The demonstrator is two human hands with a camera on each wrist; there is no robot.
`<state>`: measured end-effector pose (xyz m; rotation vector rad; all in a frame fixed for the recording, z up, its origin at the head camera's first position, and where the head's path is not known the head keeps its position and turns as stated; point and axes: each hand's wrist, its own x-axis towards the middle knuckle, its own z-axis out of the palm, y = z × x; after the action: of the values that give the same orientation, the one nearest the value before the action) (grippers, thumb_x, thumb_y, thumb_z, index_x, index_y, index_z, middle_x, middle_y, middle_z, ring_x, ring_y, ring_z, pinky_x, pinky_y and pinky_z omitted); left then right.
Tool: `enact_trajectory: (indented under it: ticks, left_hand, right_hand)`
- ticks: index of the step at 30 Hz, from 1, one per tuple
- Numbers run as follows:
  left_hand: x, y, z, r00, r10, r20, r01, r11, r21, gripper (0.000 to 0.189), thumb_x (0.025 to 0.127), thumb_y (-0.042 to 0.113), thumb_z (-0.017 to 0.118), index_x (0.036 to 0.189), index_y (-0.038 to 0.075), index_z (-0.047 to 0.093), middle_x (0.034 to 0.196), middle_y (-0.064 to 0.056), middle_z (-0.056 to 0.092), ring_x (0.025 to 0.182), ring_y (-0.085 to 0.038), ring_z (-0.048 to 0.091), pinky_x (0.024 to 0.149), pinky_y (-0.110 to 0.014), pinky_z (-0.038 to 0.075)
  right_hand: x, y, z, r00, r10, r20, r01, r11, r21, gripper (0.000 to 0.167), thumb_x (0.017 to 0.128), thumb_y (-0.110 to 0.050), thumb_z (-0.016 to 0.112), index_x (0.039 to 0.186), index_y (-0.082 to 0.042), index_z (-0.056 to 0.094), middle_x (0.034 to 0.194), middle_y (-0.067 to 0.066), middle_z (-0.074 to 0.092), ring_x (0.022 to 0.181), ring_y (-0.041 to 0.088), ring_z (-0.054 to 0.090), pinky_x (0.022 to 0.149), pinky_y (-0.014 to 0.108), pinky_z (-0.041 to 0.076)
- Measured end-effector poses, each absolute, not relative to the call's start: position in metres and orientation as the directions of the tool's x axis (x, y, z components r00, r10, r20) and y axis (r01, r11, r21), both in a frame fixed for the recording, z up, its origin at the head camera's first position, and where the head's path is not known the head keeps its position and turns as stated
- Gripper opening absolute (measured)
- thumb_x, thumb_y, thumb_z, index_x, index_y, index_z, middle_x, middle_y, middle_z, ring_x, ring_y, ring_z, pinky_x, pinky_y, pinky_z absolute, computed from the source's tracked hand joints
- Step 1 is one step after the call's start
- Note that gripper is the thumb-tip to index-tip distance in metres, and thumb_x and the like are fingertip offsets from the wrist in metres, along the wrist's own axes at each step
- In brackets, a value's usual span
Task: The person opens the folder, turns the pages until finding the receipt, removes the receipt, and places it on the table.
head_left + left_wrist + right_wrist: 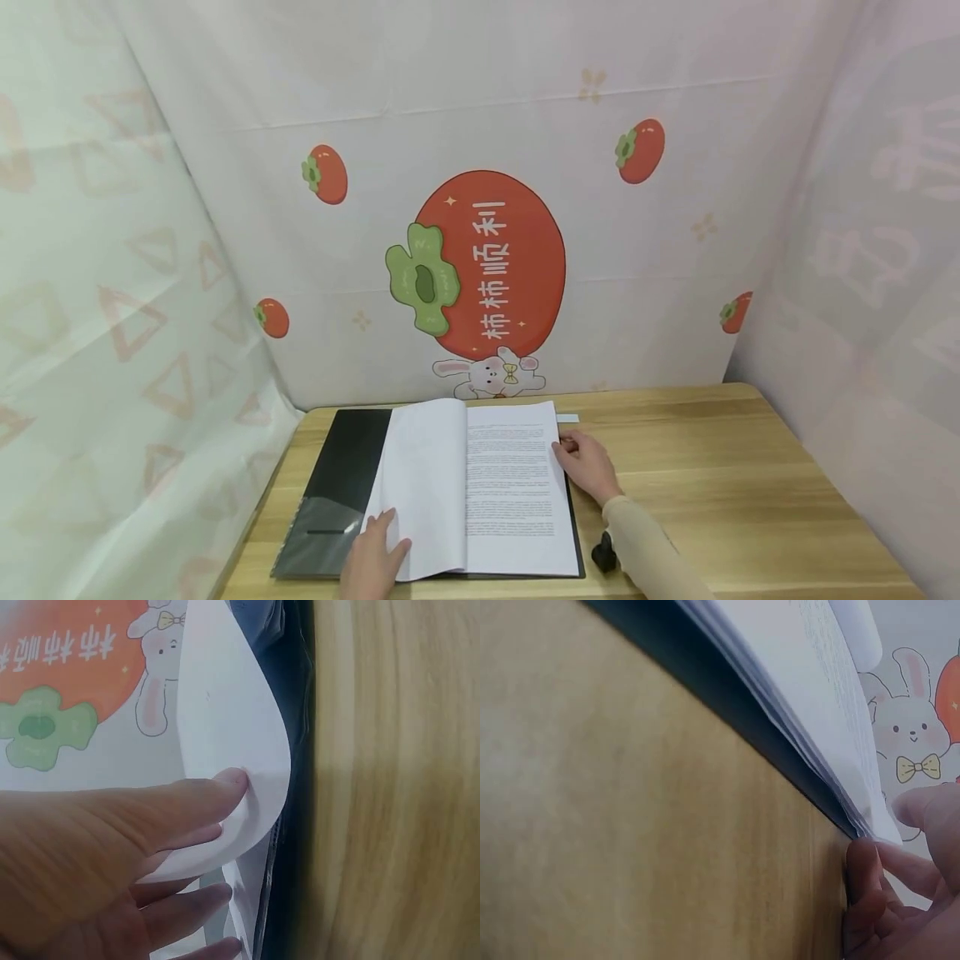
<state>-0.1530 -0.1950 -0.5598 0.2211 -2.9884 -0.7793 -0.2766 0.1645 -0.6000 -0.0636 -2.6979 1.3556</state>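
A black folder (348, 458) lies spread on the table, with a thick stack of printed pages (510, 492) on its right side. Turned-over white sheets (431, 483) bulge over to the left of the stack. My left hand (372, 554) is at the lower left edge of these sheets. In the left wrist view, its thumb (232, 784) lies on the curled paper (247, 742) and the other fingers are behind it. My right hand (588, 467) is at the upper right edge of the stack. Its bent fingers (862, 870) and thumb are around the page corner (877, 825).
The folder rests on a wooden table (712, 483). A small black object (603, 552) is beside my right sleeve. A pale tab (567, 418) sticks out past the stack's top right corner. Printed cloth (675, 250) hangs behind the table and along both sides.
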Motion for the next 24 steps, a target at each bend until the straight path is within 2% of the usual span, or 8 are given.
enact_trajectory:
  ticks: [9,14,17,20,24]
  left_hand:
    - [-0.155,-0.209,-0.572,-0.99,-0.134,-0.051,-0.142,0.87,0.472,0.056,0.087,0.016,0.085,0.132,-0.01,0.063,0.139,-0.038,0.058,0.13,-0.064,0.049,0.1,-0.071,0.046]
    - [-0.152,-0.214,-0.582,-0.991,-0.124,-0.057,-0.136,0.867,0.48,0.055,0.09,0.017,0.083,0.133,-0.011,0.061,0.15,-0.049,0.035,0.128,-0.067,0.048,0.099,-0.073,0.046]
    - [-0.15,-0.215,-0.586,-0.991,-0.122,-0.054,-0.133,0.859,0.494,0.056,0.091,0.018,0.082,0.134,-0.011,0.06,0.154,-0.05,0.025,0.128,-0.068,0.047,0.098,-0.075,0.045]
    - [-0.149,-0.216,-0.589,-0.993,-0.102,-0.058,-0.117,0.857,0.502,0.057,0.093,0.018,0.08,0.137,-0.012,0.058,0.155,-0.05,0.024,0.134,-0.069,0.039,0.1,-0.078,0.04]
    - [-0.15,-0.22,-0.594,-0.997,-0.058,-0.052,-0.076,0.863,0.5,0.057,0.096,0.015,0.076,0.138,-0.015,0.055,0.153,-0.051,0.025,0.138,-0.071,0.029,0.103,-0.081,0.035]
  right_hand:
    - [-0.276,0.164,-0.604,-0.989,0.092,0.113,-0.04,0.577,-0.815,0.039,0.101,-0.025,0.072,0.132,-0.001,0.07,0.102,0.005,0.071,0.095,0.022,0.063,0.088,0.044,0.051]
    - [-0.275,0.17,-0.606,-0.99,0.09,0.109,-0.048,0.514,-0.857,0.037,0.1,-0.023,0.074,0.132,-0.003,0.07,0.103,0.005,0.07,0.094,0.019,0.063,0.084,0.036,0.051]
    - [-0.273,0.173,-0.607,-0.99,0.097,0.102,-0.045,0.468,-0.883,0.036,0.1,-0.022,0.074,0.131,-0.004,0.07,0.103,0.005,0.07,0.091,0.017,0.064,0.078,0.03,0.054]
    - [-0.271,0.175,-0.605,-0.992,0.092,0.091,-0.043,0.426,-0.903,0.036,0.1,-0.022,0.074,0.131,-0.004,0.07,0.102,0.005,0.072,0.086,0.016,0.065,0.073,0.028,0.054]
    - [-0.27,0.176,-0.604,-0.995,0.073,0.063,-0.029,0.397,-0.917,0.036,0.1,-0.02,0.074,0.131,-0.003,0.069,0.099,0.005,0.074,0.086,0.016,0.067,0.073,0.028,0.053]
